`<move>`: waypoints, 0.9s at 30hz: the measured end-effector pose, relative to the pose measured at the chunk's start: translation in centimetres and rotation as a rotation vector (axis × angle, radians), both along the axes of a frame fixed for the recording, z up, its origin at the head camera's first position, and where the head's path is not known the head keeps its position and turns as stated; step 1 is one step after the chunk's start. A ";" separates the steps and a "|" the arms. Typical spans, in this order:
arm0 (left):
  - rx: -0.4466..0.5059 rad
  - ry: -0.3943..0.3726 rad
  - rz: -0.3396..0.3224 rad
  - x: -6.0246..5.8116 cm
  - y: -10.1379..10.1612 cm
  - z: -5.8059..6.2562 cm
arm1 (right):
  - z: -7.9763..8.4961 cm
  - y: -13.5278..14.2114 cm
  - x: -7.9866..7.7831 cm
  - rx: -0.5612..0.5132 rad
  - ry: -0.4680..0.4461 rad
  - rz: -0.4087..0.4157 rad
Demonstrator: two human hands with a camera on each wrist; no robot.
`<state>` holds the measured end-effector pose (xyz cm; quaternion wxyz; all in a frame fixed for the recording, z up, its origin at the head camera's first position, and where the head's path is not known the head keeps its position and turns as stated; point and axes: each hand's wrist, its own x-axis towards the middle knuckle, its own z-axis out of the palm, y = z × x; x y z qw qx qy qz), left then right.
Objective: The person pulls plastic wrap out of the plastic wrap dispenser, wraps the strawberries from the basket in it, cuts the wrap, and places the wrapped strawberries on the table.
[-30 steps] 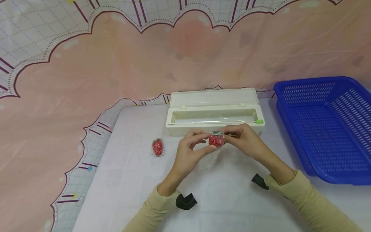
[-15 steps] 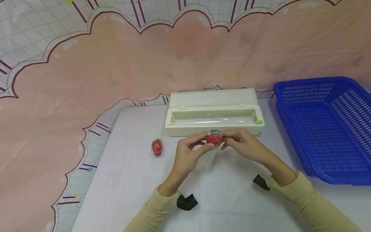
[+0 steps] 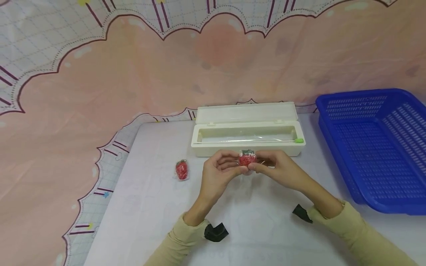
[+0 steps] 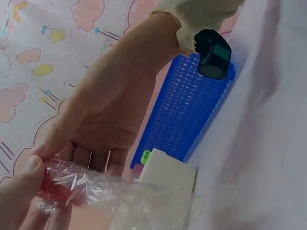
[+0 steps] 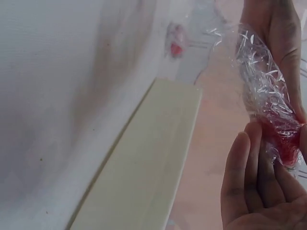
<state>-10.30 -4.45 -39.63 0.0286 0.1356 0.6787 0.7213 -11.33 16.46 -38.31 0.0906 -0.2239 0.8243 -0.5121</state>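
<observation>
A red strawberry with a green top is held up in front of the dispenser, wrapped in clear cling film. My left hand pinches its left side, thumb at the lower front. On the other side my right hand pinches it too, thumb tip close to the left one. Loose cling film trails from the fruit, crinkled and shiny in both wrist views. To the left, a second film-wrapped strawberry lies on the white table.
Behind the hands stands a cream cling film dispenser, its lid raised and a green slider at its right end. A blue plastic basket sits at the right. A patterned pink cloth hangs behind the table.
My right thumb has come round to the front of the strawberry, beside the left thumb. Less loose film shows hanging below the fruit. The second strawberry stays put.
</observation>
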 end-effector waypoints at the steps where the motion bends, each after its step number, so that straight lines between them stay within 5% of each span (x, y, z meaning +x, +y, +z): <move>1: 0.003 -0.001 0.003 0.0 0.0 0.0 | 0.1 0.0 0.1 -0.001 0.004 0.004; 14: 0.043 0.006 0.006 0.2 0.0 0.1 | 0.6 0.1 0.3 0.044 0.087 0.025; 27: -0.103 0.047 -0.156 -0.6 -1.3 0.6 | 0.9 0.1 0.3 0.070 0.118 0.021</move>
